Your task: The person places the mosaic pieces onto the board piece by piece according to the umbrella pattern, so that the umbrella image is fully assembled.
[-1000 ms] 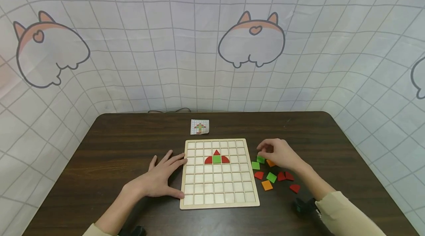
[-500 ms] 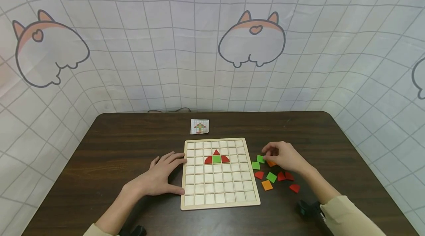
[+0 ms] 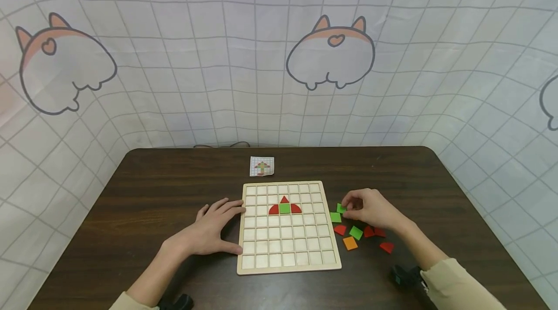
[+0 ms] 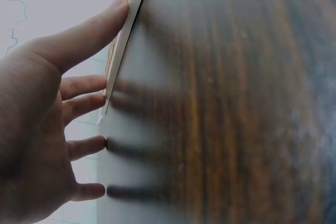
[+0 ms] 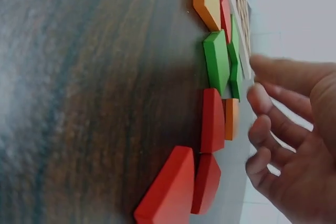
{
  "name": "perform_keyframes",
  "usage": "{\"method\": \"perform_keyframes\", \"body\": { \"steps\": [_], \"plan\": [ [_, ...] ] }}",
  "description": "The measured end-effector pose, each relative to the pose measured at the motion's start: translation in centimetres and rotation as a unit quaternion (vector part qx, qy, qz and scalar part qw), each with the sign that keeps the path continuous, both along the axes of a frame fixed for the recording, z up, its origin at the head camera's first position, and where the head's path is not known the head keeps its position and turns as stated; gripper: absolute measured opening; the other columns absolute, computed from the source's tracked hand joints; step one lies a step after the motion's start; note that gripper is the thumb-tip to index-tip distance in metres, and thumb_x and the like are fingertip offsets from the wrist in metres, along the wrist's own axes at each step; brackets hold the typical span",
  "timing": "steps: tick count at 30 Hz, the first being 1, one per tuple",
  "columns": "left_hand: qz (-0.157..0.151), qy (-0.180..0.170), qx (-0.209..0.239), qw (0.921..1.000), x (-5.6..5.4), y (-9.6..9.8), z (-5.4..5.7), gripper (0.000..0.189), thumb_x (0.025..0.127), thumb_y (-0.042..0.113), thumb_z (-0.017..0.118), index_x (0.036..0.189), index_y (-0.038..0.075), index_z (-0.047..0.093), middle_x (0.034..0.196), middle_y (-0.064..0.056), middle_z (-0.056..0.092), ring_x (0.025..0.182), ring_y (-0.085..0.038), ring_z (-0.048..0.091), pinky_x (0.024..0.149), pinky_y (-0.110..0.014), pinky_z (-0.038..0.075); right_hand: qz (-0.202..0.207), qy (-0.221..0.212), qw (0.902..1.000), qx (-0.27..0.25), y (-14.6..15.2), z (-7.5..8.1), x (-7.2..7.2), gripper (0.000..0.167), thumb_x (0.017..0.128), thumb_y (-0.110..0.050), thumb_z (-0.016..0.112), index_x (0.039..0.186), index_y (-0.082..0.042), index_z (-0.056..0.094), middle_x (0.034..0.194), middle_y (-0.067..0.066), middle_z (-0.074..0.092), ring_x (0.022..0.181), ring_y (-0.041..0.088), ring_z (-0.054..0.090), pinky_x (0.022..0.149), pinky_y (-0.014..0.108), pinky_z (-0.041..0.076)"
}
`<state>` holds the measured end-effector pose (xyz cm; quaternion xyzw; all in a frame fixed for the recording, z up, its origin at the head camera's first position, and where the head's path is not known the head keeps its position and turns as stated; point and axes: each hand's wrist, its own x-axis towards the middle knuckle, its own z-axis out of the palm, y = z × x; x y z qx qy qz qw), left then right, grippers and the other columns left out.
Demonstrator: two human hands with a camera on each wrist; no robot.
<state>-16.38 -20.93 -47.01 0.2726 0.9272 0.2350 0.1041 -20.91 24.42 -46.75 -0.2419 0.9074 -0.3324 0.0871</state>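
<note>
My left hand lies with fingers spread at the left side of a pale wooden grid board. In the left wrist view the thumb touches the board's edge. On the board are a red triangle tile, a green square tile and two red quarter-round tiles. My right hand hovers low over loose tiles right of the board, fingers loosely bent. Its thumb and forefinger are right at a green square tile, with a gap between them in the right wrist view.
Near the right hand lie other green tiles, red quarter-round tiles and an orange square tile. A second orange tile is hidden under the hand in the head view. A small pattern card lies behind the board.
My right hand shifted right, away from the upper green tile, then came slightly back left over it, now covering an orange tile. The left hand stays at the board.
</note>
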Motion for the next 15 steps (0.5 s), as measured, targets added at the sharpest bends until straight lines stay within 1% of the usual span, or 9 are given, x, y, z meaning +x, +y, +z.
{"method": "perform_keyframes", "body": {
  "steps": [5,9,12,15],
  "plan": [
    [0.0,0.0,0.0,1.0,-0.1,0.0,-0.1,0.094,0.079,0.062,0.082,0.153,0.015,0.048,0.163,-0.004,0.035,0.151,-0.042,0.02,0.106,-0.081,0.012,0.025,-0.021,0.9994,0.006,-0.2,0.2,0.5,0.016,0.089,-0.026,0.083,0.09,-0.016,0.071,0.073,-0.008,0.063,0.065,0.011,0.058,0.062,0.029,0.051],
    [-0.001,-0.002,0.001,1.0,-0.1,-0.1,-0.1,0.094,0.08,0.062,0.082,0.153,0.015,0.048,0.164,-0.005,0.034,0.152,-0.042,0.019,0.106,-0.081,0.011,0.035,-0.039,0.9986,0.009,-0.4,0.2,1.0,0.023,0.087,-0.034,0.085,0.087,-0.017,0.069,0.068,-0.007,0.061,0.059,0.009,0.055,0.058,0.028,0.048],
    [0.0,-0.005,-0.003,1.0,-0.1,-0.1,-0.2,0.093,0.08,0.061,0.081,0.154,0.016,0.047,0.164,-0.005,0.033,0.152,-0.041,0.018,0.107,-0.08,0.011,0.042,-0.048,0.9979,0.011,-0.5,0.1,1.2,0.026,0.085,-0.036,0.086,0.088,-0.015,0.07,0.064,-0.006,0.058,0.054,0.008,0.05,0.055,0.026,0.045],
    [0.0,-0.004,-0.004,1.0,-0.1,-0.1,-0.2,0.093,0.08,0.061,0.081,0.154,0.016,0.047,0.164,-0.005,0.033,0.152,-0.04,0.019,0.107,-0.08,0.011,0.049,-0.053,0.9972,0.017,-0.6,-0.1,1.3,0.027,0.084,-0.035,0.087,0.089,-0.014,0.071,0.062,-0.007,0.057,0.051,0.006,0.049,0.054,0.026,0.045]
  ]
}}
